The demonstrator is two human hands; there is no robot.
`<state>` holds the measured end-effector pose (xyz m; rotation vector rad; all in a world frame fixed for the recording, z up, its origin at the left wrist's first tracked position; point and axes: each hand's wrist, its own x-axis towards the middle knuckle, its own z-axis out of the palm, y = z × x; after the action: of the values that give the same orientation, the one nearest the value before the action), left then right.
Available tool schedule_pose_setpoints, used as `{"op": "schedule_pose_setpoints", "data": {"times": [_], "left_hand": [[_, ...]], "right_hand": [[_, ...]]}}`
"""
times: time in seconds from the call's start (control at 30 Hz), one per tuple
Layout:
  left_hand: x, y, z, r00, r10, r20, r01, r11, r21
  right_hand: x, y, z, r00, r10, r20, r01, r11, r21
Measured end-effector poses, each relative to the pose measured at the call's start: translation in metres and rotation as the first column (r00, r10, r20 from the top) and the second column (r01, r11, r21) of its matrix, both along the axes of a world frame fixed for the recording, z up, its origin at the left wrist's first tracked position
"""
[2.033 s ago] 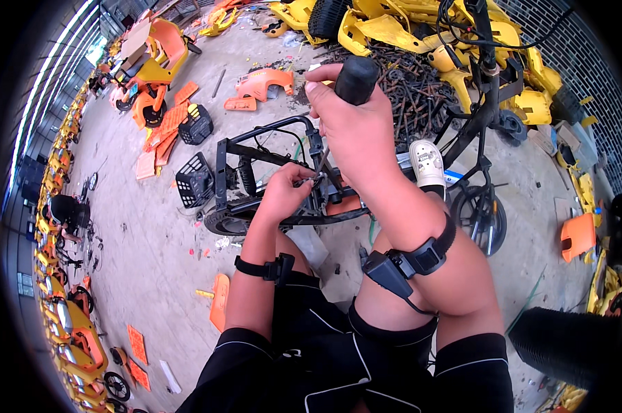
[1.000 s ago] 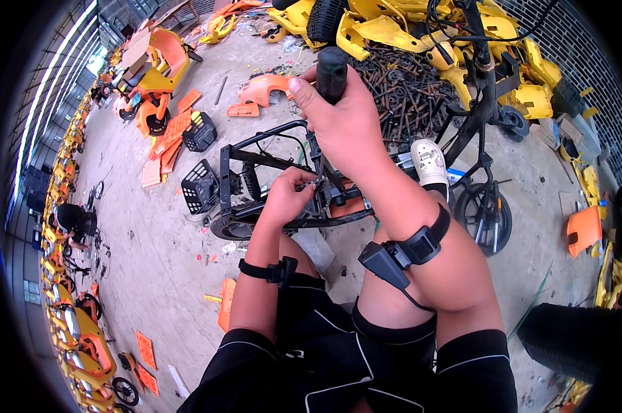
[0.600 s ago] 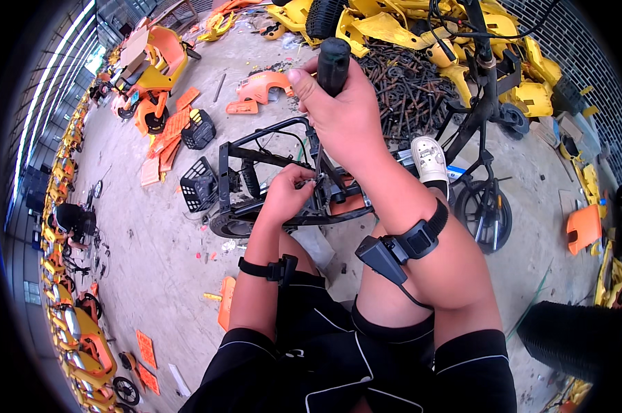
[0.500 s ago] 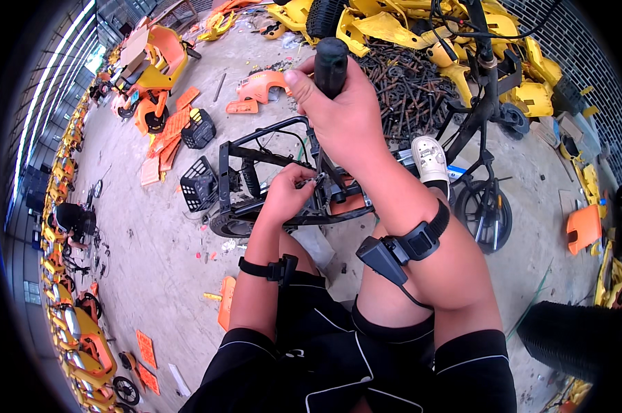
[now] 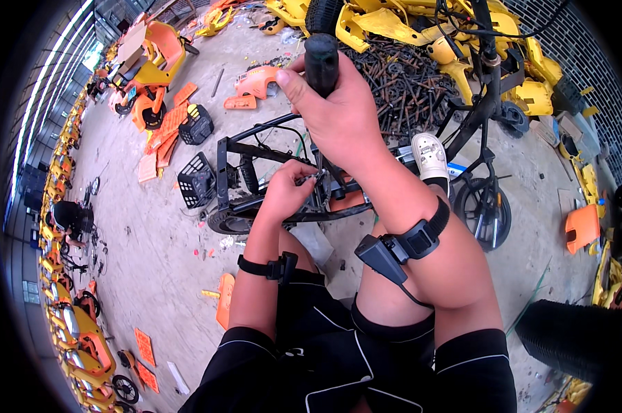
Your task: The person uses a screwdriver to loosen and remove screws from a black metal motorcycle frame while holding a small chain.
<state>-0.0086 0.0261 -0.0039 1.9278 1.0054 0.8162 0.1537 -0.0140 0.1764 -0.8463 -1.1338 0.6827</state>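
Note:
My right hand is wrapped round the thick black handle of a screwdriver, held upright above a scooter frame. Its lower end is mostly hidden behind the hand and among the frame parts. Lower and to the left, my left hand is closed in a pinch at a small metal part in the middle of the frame. What exactly its fingertips grip is too small to tell. The black tube frame lies in front of me, with a front wheel at its right end.
Orange panels and a black basket lie left of the frame. Beyond it are a heap of rusty metal parts and yellow body panels. My shoe rests by the frame. Scooters line the left side; a person is there.
My right hand and the screwdriver handle have shifted slightly left and up. The left hand stays at the same spot on the frame.

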Motion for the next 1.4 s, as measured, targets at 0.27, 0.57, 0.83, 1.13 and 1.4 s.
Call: {"op": "schedule_pose_setpoints", "data": {"times": [0.27, 0.57, 0.83, 1.13, 1.4], "left_hand": [[0.000, -0.001, 0.005, 0.999, -0.002, -0.035, 0.002, 1.000, 0.003], [0.001, -0.005, 0.020, 0.987, -0.034, -0.157, 0.044, 0.997, 0.056], [0.001, -0.007, 0.021, 0.989, -0.035, -0.143, 0.046, 0.996, 0.076], [0.001, -0.005, 0.021, 0.989, -0.046, -0.143, 0.055, 0.997, 0.060], [-0.001, -0.008, 0.024, 0.985, -0.022, -0.172, 0.031, 0.998, 0.050]], "right_hand": [[0.000, 0.014, -0.004, 0.998, -0.051, 0.041, 0.051, 0.999, 0.016], [0.005, 0.040, 0.006, 0.966, -0.006, 0.258, 0.012, 1.000, -0.020], [0.001, 0.054, 0.007, 0.955, 0.217, 0.203, -0.196, 0.974, -0.117], [-0.003, 0.059, 0.003, 0.965, 0.240, 0.103, -0.226, 0.966, -0.126], [-0.008, 0.060, -0.002, 0.917, 0.380, 0.121, -0.374, 0.925, -0.066]]}}
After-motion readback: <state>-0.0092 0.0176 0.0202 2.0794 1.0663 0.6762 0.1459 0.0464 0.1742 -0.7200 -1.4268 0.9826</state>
